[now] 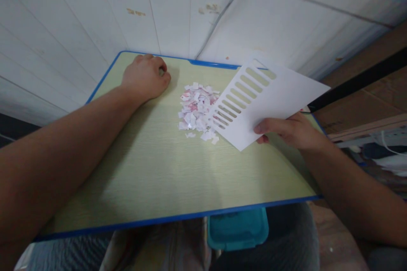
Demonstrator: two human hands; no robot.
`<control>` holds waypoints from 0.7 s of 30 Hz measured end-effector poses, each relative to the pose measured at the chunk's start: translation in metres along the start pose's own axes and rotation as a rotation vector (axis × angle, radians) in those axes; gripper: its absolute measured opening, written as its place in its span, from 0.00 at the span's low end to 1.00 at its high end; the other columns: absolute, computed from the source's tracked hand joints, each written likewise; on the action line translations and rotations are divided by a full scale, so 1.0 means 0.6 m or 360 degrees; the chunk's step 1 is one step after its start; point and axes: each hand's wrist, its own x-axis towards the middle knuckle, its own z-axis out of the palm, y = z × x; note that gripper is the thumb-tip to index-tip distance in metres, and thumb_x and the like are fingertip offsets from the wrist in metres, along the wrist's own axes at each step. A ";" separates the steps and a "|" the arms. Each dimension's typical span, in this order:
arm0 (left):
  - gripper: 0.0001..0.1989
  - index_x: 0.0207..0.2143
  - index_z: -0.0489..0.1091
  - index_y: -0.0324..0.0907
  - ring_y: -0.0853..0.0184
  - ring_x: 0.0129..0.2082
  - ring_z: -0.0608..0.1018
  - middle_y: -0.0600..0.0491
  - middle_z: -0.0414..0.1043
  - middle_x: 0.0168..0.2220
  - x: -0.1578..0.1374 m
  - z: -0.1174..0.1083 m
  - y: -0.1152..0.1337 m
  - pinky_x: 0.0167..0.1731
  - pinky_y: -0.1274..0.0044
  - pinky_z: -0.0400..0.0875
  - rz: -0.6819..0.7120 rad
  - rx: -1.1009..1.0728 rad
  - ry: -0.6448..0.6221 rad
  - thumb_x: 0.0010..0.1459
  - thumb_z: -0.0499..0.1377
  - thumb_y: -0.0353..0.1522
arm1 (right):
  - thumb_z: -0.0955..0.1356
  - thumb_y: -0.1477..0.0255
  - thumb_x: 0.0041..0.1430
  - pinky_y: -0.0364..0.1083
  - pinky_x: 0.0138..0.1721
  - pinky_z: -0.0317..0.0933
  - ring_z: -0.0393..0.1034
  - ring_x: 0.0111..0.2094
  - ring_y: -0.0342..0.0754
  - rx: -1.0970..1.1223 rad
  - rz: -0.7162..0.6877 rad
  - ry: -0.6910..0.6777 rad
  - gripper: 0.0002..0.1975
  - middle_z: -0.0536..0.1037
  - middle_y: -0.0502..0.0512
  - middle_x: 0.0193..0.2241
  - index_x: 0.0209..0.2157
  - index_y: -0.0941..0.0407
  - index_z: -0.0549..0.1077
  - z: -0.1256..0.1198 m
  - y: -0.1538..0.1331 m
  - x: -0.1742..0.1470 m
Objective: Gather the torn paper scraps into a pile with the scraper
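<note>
Right hand (291, 132) gripped slotted white card (270, 99) at the side of a heap of paper scraps (195, 110)

The right hand was closed on the card, pinching its near edge, the thumb lying on the upper face and one fingertip showing just below that edge. The other fingers were hidden beneath the card. Slanting, the card stood over the right half of the table (165, 178), its row of slots turned toward the heap. The slotted side overlapped the scraps from this view; whether it touched them could not be told.

The scraps lay around the middle of the table, somewhat nearer its far edge than its near one, with a few loose pieces on the near side of the heap.

The left hand (146, 77) rested close to the table's far left corner, fingers loosely curled, with a gap by the thumb. Its palm was out of sight, so whether it held anything could not be told.

The card's far corner nearly melted into the pale wall (171, 12). The left forearm covered part of the table's left edge, and the right forearm crossed the right one. Below the near edge, a teal container (238, 230) was partly hidden by the table. Items beyond the right edge were blurred.
</note>
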 end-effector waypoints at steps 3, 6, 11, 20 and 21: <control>0.23 0.58 0.82 0.46 0.42 0.65 0.71 0.44 0.79 0.64 -0.003 -0.003 0.010 0.71 0.49 0.69 -0.0051 0.0093 -0.0012 0.72 0.55 0.45 | 0.79 0.70 0.51 0.46 0.20 0.65 0.71 0.19 0.49 -0.0036 -0.0011 -0.0035 0.06 0.79 0.51 0.19 0.23 0.53 0.81 0.008 -0.002 -0.002; 0.25 0.61 0.82 0.39 0.43 0.67 0.74 0.39 0.78 0.65 -0.008 -0.007 0.020 0.69 0.54 0.71 -0.0067 0.0189 -0.0034 0.73 0.53 0.40 | 0.79 0.69 0.52 0.46 0.21 0.67 0.73 0.20 0.49 -0.0089 -0.0013 -0.0024 0.08 0.80 0.52 0.20 0.23 0.54 0.81 0.017 -0.001 -0.007; 0.25 0.63 0.82 0.37 0.46 0.68 0.74 0.39 0.77 0.67 -0.009 -0.008 0.025 0.71 0.59 0.70 -0.0066 0.0217 -0.0048 0.76 0.54 0.39 | 0.79 0.70 0.55 0.47 0.25 0.72 0.77 0.22 0.50 -0.0140 -0.0062 -0.0082 0.08 0.82 0.53 0.22 0.24 0.54 0.83 0.028 -0.001 -0.017; 0.25 0.62 0.83 0.40 0.45 0.65 0.74 0.41 0.79 0.65 -0.006 -0.006 0.019 0.71 0.54 0.70 -0.0067 0.0144 -0.0013 0.73 0.55 0.39 | 0.79 0.74 0.48 0.46 0.18 0.65 0.72 0.18 0.48 0.0069 -0.0011 0.0052 0.04 0.81 0.51 0.20 0.23 0.54 0.83 0.017 -0.008 -0.015; 0.24 0.61 0.83 0.41 0.45 0.65 0.73 0.42 0.79 0.65 -0.006 -0.005 0.019 0.70 0.54 0.70 -0.0079 0.0128 -0.0013 0.73 0.55 0.39 | 0.79 0.73 0.47 0.46 0.18 0.65 0.72 0.18 0.48 0.0033 0.0015 0.0052 0.04 0.81 0.51 0.20 0.23 0.54 0.83 0.017 -0.007 -0.015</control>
